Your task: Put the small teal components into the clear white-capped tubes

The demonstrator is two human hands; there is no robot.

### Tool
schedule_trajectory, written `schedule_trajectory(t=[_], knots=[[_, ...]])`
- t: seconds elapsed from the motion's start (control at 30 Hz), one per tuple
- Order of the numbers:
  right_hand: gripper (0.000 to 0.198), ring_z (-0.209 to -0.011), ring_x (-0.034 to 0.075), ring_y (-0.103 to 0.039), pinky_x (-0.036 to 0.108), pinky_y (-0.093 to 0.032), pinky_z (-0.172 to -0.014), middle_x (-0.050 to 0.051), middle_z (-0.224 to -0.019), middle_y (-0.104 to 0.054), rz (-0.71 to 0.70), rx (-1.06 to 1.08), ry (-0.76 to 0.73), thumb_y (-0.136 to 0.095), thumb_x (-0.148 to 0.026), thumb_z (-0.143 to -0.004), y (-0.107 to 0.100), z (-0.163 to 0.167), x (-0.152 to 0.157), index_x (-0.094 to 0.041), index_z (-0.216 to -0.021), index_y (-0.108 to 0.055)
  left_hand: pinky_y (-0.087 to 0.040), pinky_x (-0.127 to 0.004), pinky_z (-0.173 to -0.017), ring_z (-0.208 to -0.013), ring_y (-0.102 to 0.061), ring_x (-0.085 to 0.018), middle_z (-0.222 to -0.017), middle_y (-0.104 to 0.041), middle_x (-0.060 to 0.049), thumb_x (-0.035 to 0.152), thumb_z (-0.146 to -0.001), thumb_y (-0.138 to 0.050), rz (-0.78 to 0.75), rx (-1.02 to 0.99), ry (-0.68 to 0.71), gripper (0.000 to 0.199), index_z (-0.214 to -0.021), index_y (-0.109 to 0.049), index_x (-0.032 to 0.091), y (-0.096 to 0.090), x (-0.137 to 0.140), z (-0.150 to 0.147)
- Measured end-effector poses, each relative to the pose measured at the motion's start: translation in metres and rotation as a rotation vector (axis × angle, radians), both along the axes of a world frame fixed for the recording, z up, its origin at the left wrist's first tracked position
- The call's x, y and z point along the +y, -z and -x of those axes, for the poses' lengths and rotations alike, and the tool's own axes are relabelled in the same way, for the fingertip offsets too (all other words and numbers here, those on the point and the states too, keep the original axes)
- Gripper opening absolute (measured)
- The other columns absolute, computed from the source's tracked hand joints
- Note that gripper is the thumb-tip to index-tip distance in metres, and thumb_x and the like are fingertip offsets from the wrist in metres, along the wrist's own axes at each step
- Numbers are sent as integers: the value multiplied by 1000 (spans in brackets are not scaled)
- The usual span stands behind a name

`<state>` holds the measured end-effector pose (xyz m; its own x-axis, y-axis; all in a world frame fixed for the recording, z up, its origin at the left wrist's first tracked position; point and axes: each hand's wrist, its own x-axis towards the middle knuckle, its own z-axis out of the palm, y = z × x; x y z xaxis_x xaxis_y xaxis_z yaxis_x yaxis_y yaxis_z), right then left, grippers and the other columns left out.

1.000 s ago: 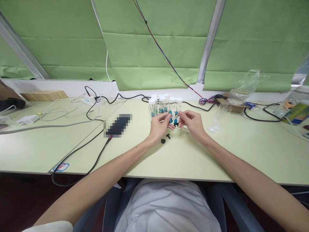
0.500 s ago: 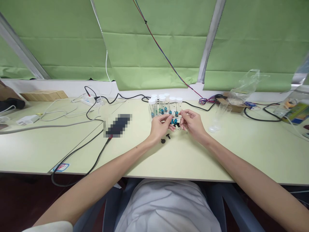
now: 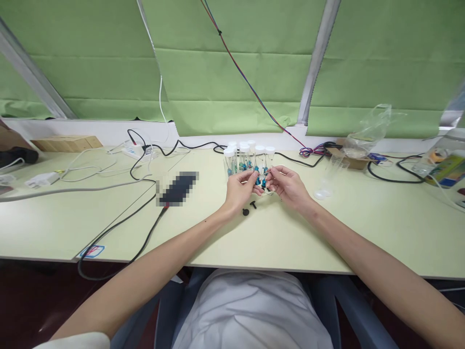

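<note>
Someone in a white top is at the near edge of the pale surface (image 3: 276, 237), both forearms reaching over it. The left grip (image 3: 241, 189) has thumb and forefinger pinched together on one end of a thin wire (image 3: 264, 173), and the right grip (image 3: 288, 188) is closed at its other end, so the wire spans the small gap between them. It is held above the middle of the surface, rather nearer the far edge than the near one; its very ends are hidden by the fingertips.

Just below and behind the fingers, a few blue pieces (image 3: 264, 183) show, partly covered, so I can't count them. Beyond them, toward the far edge, clear tubes with white caps (image 3: 243, 156) stand upright in a close cluster, with bits of blue inside. Two small black pegs (image 3: 246, 212) lie near the left wrist, on its near-edge side.

Over toward the right edge, some clear tubes without visible caps (image 3: 329, 177) lie near a cardboard box (image 3: 356, 162) that sits by the far edge with a plastic bag (image 3: 366, 133) on it. To the left, a dark, blurred-out device (image 3: 178, 189) rests with a black cable (image 3: 146, 242) running from it and drooping past the near edge.
</note>
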<state>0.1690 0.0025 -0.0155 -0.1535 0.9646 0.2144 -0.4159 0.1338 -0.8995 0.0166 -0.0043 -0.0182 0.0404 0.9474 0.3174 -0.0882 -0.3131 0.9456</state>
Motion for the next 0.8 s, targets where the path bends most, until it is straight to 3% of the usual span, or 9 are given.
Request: schedule_trajectory(t=[0.37,0.6,0.8], knots=[[36,-44,10,-54,24,-42,-41,0,-57,-61,-236,-279,261,-81,-50,-72,2,-1,-1,-16,-71,-71,-55,-25,-52,-55,-68,-15,-67,-64,-2,35,-87,-69,-2,10,-21,23,-79,-67,13,1,1,2],[39,-44,12,-59,24,-45,-42,0,-59,-64,-158,-224,216,-85,-49,-67,3,-1,-3,-16,-82,-71,-55,-26,-51,-56,-67,-16,-66,-62,-1,37,-86,-68,-52,52,-19,24,-76,-65,15,2,1,3],[39,-48,10,-61,21,-46,-44,-1,-62,-65,-74,-82,111,-89,-46,-61,2,0,-2,-16,-79,-72,-55,-27,-51,-55,-67,-16,-67,-62,-1,42,-85,-69,-63,58,-9,28,-75,-64,16,3,2,3]])
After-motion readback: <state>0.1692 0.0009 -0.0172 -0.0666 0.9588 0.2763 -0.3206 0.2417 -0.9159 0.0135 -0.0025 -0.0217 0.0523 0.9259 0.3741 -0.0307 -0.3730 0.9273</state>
